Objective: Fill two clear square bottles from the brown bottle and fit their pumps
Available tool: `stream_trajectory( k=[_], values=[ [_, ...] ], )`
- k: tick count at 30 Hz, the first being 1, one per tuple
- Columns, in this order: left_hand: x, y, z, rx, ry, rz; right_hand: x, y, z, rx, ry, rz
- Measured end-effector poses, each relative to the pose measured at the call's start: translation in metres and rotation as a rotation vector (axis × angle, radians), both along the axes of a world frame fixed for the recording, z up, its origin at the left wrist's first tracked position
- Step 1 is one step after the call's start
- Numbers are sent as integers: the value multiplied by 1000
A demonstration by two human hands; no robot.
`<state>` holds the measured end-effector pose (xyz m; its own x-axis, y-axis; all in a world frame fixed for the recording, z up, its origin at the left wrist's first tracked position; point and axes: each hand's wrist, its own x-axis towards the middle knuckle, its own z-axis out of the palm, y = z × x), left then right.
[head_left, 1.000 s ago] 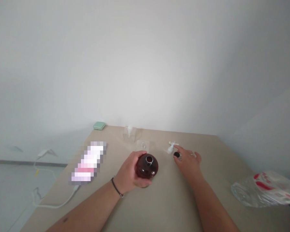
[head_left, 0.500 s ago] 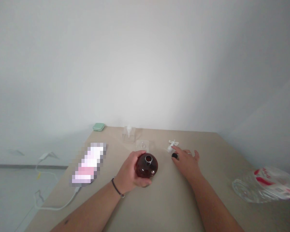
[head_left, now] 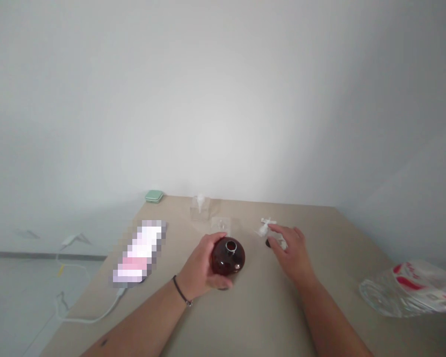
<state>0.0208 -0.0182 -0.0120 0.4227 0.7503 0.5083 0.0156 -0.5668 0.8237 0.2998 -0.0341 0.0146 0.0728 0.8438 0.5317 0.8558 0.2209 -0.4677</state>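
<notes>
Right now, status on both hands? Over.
Left grip: around round, dark-red glossy bottle, uncapped. Right grip: at small black piece, hold unclear. Possibly in the way: small white pieces nearby.

Glossy glass-like round bottle (head_left: 225, 265), smooth matt tabletop (head_left: 245, 322), labelled bottle (head_left: 388, 295) — clear shiny plastic

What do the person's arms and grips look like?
The left forearm and right forearm look sleeveless, and the left grip and right grip gloveless. A thin dark bracelet with a shiny silvery bit circles the left wrist, and that forearm has a small spot.
</notes>
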Motion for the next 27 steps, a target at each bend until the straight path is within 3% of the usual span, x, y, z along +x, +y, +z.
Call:
stream_trajectory(
  k=[2,4,7,9,12,17,23,27],
  values=[
    [-2,1,-2,-7,-43,-29,-7,-7,-2,44,236,213],
    [-4,3,-2,1,-85,21,-20,-13,-6,21,439,417],
    [-7,8,1,-40,-125,221,-44,-19,-12,-86,614,673],
    [-8,14,4,-110,-121,332,-57,-21,-14,-186,665,759],
    [-9,25,5,-200,-65,367,-69,-23,-14,-338,717,782],
    [-10,41,-7,-315,25,250,-79,-23,-13,-464,795,803],
    [-4,52,-19,-256,24,148,-90,-23,-12,-526,918,780],
    [0,53,-17,-263,70,195,-94,-25,-9,-594,965,741]
  ],
)
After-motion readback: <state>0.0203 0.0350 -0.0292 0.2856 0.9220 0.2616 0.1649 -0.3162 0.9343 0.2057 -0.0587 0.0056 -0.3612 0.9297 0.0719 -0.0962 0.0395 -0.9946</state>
